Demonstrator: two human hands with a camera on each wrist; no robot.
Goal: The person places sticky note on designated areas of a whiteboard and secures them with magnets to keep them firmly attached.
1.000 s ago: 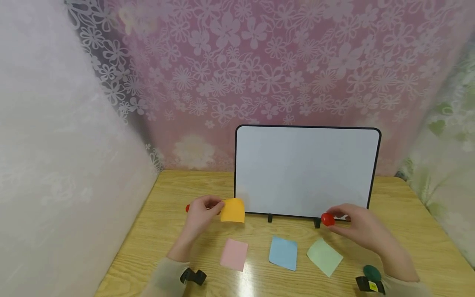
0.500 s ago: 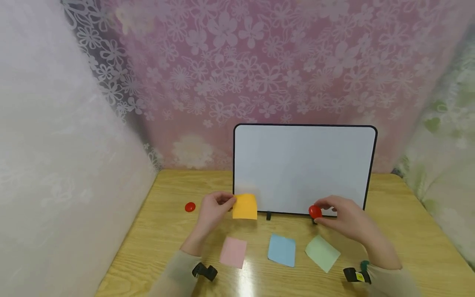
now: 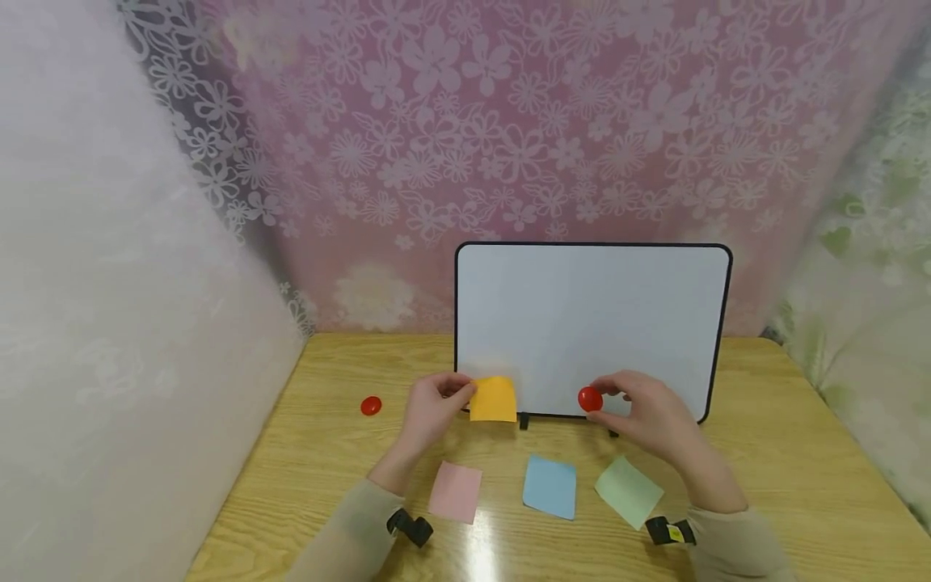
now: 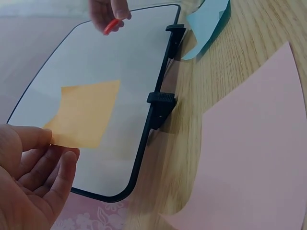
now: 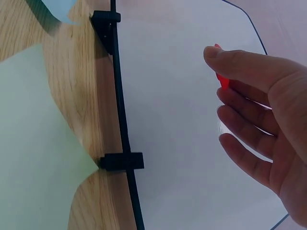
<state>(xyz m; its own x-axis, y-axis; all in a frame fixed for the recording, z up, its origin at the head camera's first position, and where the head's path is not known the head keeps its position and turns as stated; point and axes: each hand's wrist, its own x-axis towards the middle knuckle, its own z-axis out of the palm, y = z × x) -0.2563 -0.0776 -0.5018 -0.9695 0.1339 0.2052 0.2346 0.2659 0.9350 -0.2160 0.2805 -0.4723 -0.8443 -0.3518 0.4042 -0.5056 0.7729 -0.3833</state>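
Note:
My left hand (image 3: 429,411) pinches an orange sticky note (image 3: 494,399) by its left edge, in front of the lower left corner of a whiteboard (image 3: 589,323). In the left wrist view the thumb lies over the edge of the orange note (image 4: 86,115). With thumb and fingertips my right hand (image 3: 647,411) holds a round red magnet (image 3: 590,398) before the board's lower middle. The right wrist view shows that red magnet (image 5: 223,81) mostly behind the thumb. Whether note or magnet touches the board, I cannot tell.
On the wooden table (image 3: 349,485) lie a pink note (image 3: 455,492), a blue note (image 3: 549,487) and a green note (image 3: 629,491). A second red magnet (image 3: 371,406) lies at the left. Black feet (image 4: 162,108) support the framed board. A floral curtain (image 3: 509,145) hangs behind.
Both hands have moved closer together: the left carried the orange note rightward onto the front of the board's corner, the right brought the red magnet leftward and up. The second magnet came into full view.

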